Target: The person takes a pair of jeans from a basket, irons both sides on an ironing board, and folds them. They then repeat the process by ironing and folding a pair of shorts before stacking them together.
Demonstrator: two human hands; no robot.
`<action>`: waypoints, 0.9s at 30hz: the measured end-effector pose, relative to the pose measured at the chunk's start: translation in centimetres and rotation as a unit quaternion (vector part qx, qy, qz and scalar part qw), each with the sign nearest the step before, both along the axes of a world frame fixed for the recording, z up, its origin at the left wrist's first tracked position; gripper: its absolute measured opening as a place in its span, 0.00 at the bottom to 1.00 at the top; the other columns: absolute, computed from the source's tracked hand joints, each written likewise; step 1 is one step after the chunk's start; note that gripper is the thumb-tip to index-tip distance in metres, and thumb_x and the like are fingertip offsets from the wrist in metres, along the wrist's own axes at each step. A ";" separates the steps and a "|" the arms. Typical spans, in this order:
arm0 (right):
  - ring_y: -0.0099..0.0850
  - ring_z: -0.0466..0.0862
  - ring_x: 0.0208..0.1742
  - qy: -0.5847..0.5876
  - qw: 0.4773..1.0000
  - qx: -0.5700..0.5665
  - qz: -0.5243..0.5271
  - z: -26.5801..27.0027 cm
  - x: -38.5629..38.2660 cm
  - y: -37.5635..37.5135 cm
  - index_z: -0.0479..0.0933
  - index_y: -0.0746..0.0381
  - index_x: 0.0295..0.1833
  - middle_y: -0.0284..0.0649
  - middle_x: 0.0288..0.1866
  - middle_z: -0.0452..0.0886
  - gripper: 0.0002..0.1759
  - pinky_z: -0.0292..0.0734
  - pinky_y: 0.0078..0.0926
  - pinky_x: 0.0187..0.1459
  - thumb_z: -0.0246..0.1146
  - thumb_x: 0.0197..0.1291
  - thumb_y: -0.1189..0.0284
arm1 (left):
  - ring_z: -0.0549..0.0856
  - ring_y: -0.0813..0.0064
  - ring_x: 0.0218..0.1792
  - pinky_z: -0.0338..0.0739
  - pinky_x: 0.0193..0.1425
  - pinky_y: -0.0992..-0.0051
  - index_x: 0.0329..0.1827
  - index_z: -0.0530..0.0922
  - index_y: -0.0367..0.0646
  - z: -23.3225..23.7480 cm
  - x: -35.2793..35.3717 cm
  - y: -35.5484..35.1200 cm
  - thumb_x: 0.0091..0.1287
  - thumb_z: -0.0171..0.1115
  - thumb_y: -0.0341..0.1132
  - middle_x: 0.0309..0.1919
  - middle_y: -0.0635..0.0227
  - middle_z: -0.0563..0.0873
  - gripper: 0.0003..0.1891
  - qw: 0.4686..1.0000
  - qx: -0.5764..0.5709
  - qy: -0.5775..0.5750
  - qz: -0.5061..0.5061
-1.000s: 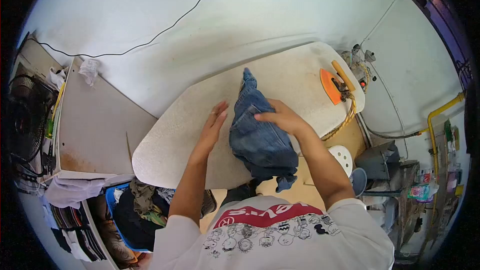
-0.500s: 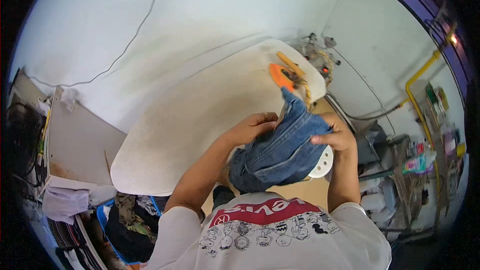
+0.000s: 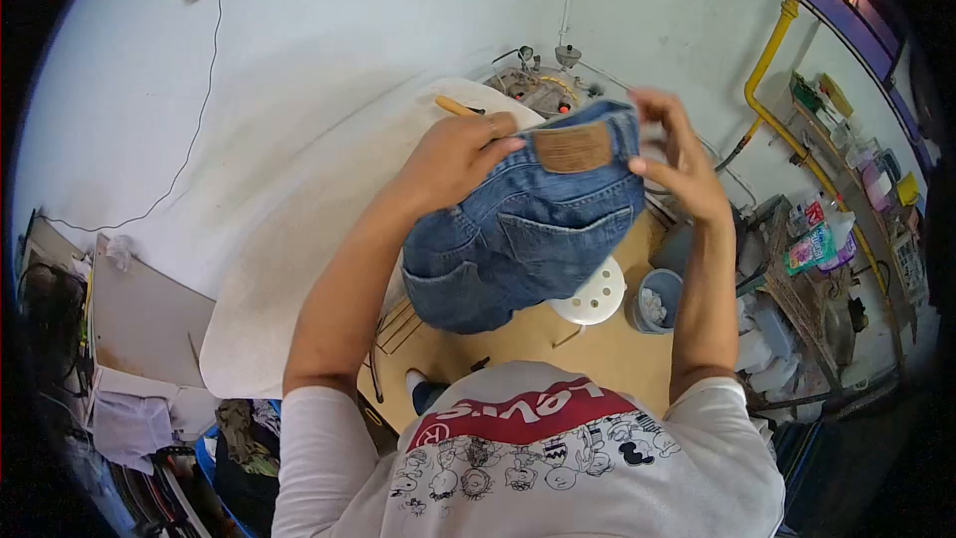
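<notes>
Overlapping the white stool (image 3: 590, 312): blue jeans (image 3: 538, 239)

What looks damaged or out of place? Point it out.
The flat, beige cabinet panel at left looks possibly damaged: a dark line, perhaps a crack, marks its surface, with brownish staining near its lower edge.

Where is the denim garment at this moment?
In the head view, the denim garment is just right of centre, between the left hand and the right hand.

The jeans (image 3: 548, 239) are matt denim cloth with a leather-like patch (image 3: 573, 147), the stool (image 3: 586, 309) smooth, plastic-looking.
</notes>
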State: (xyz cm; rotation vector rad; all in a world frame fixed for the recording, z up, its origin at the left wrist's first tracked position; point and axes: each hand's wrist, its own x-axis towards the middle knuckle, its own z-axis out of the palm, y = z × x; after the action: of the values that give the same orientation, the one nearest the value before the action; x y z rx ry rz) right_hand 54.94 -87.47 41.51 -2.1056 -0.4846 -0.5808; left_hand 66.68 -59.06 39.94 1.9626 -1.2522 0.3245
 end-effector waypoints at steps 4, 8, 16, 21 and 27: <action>0.40 0.82 0.51 -0.110 0.970 -0.179 0.125 3.7 2.5 5.0 0.72 0.57 0.66 0.45 0.51 0.82 0.36 0.77 0.36 0.52 0.75 0.50 0.64 | 0.81 0.48 0.34 0.74 0.39 0.59 0.41 0.80 0.40 2.2 0.3 -3.3 0.70 0.61 0.40 0.31 0.53 0.83 0.11 0.988 0.038 -0.145 -0.034; 0.45 0.84 0.35 -0.059 0.955 -0.289 -0.035 4.3 4.1 6.3 0.75 0.56 0.55 0.42 0.28 0.82 0.24 0.77 0.42 0.37 0.72 0.53 0.64 | 0.80 0.52 0.29 0.74 0.35 0.63 0.37 0.80 0.39 5.2 0.0 -1.2 0.67 0.66 0.40 0.28 0.52 0.82 0.11 0.987 0.037 -0.157 0.013; 0.38 0.78 0.27 -0.190 0.929 -0.316 -0.006 9.8 5.1 7.4 0.75 0.55 0.46 0.38 0.24 0.76 0.14 0.72 0.35 0.31 0.69 0.57 0.66 | 0.85 0.66 0.50 0.76 0.57 0.65 0.53 0.82 0.39 1.0 0.3 5.9 0.59 0.74 0.47 0.45 0.59 0.89 0.25 0.996 0.057 0.068 0.003; 0.39 0.78 0.26 -0.076 0.919 -0.383 0.051 12.5 4.0 5.7 0.73 0.56 0.44 0.39 0.23 0.75 0.17 0.70 0.36 0.30 0.71 0.54 0.64 | 0.83 0.70 0.50 0.76 0.57 0.69 0.56 0.82 0.39 -3.5 3.2 16.1 0.61 0.74 0.41 0.46 0.60 0.88 0.23 0.965 0.156 0.206 0.050; 0.42 0.79 0.51 0.080 0.896 -0.416 0.136 10.6 3.3 3.7 0.76 0.58 0.57 0.45 0.45 0.80 0.30 0.75 0.37 0.55 0.76 0.46 0.69 | 0.80 0.51 0.34 0.71 0.56 0.56 0.47 0.81 0.40 7.6 -0.5 24.2 0.58 0.73 0.41 0.29 0.54 0.83 0.18 0.921 0.226 -0.216 0.233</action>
State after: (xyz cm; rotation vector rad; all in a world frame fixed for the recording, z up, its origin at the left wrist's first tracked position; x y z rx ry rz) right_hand 58.28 -83.74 52.09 -2.7768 -1.0477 -0.0048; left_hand 66.22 -34.87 47.57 2.6985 -1.1767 0.8013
